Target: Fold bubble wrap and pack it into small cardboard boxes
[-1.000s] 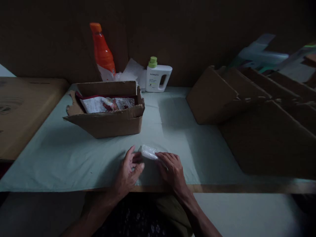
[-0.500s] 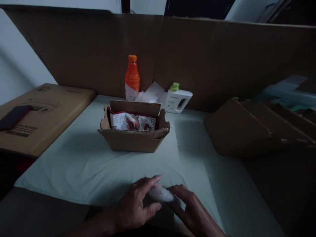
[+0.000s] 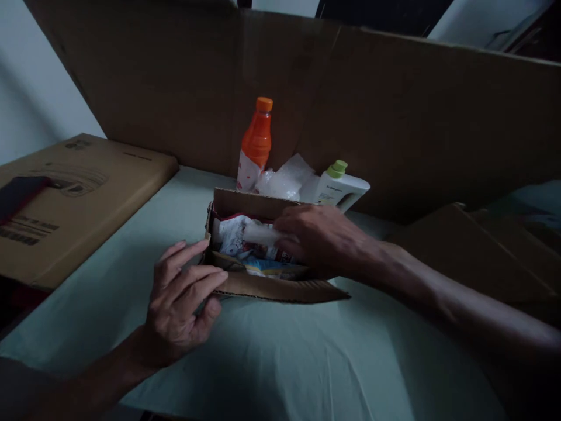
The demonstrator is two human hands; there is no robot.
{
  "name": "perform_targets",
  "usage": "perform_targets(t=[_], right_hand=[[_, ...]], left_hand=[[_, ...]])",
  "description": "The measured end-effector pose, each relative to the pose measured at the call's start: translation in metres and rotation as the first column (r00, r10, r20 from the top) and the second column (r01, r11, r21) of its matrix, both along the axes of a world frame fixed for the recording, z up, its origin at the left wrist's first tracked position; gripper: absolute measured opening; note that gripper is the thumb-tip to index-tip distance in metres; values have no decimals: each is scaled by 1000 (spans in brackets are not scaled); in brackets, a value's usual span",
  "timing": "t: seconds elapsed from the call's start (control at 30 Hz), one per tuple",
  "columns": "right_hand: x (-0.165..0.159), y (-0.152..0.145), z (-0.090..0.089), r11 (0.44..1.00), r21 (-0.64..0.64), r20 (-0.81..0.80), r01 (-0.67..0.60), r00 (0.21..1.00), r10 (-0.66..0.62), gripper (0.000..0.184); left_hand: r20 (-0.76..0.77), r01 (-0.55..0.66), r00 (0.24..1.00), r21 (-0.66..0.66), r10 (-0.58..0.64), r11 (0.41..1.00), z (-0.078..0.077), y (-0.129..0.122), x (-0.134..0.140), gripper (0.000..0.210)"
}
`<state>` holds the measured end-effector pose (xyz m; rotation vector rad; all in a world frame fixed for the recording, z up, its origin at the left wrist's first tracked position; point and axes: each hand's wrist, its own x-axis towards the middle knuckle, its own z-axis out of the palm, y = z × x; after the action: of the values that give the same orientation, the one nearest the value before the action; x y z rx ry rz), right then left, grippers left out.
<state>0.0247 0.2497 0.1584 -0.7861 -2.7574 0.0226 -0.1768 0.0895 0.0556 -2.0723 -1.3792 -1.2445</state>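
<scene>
A small cardboard box stands open-topped on the pale green cloth. White printed packets lie inside it, with a blue and yellow packet along the front wall. My right hand reaches into the box from the right, closed on a translucent white plastic wrap that lies over the packets. Its fingertips are partly hidden. At the box's front left corner, my left hand has its fingers stretched out, their tips touching the cardboard.
Behind the box stand an orange bottle, crumpled clear wrap and a white jug with a green cap. A large flat carton bearing a dark phone-like object is at left. More cardboard stands at right.
Both hands have moved forward from the near edge to the box. My right hand has carried the white wrap into it; the front flap now leans outward. The view has shifted.
</scene>
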Motion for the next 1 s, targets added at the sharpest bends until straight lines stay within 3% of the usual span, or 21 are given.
perform_targets(t=[0.1,0.17,0.3,0.5,0.63,0.73,0.8,0.83,0.9,1.0], right_hand=[[-30,15,-30,991,-108,217,-80,971,102,17],[-43,15,-45,989,-125,251,-82,961,112,17],[-55,11,-59,980,-152,338,-131,924,176,9],[-63,7,-52,980,-188,449,-59,883,139,15],[-61,5,-22,971,-237,522,-21,840,146,21],[-25,5,10,983,-185,356,13,933,55,27],[21,0,21,983,-133,85,127,990,-116,23],[48,-4,20,968,-139,-63,210,973,-220,19],[103,-18,2,920,-205,-280,335,880,-383,18],[154,-48,-59,800,-440,-479,408,646,-594,25]], left_hand=[[-21,15,1000,-10,-15,1000,0,-1,-3,31],[-30,28,999,-18,-29,999,2,2,-6,30],[-15,29,999,-15,-29,999,5,7,-9,31],[21,61,998,9,-61,998,8,11,-6,38],[-9,62,998,12,-62,998,13,7,-4,41],[65,-3,998,-16,4,1000,11,-5,-11,51],[187,-90,978,-48,97,995,3,-15,-21,63],[251,-122,958,-87,140,989,-4,-19,-27,68],[359,-116,913,-234,196,965,-21,-25,-39,74],[504,48,832,-481,231,876,-49,-24,-51,82]])
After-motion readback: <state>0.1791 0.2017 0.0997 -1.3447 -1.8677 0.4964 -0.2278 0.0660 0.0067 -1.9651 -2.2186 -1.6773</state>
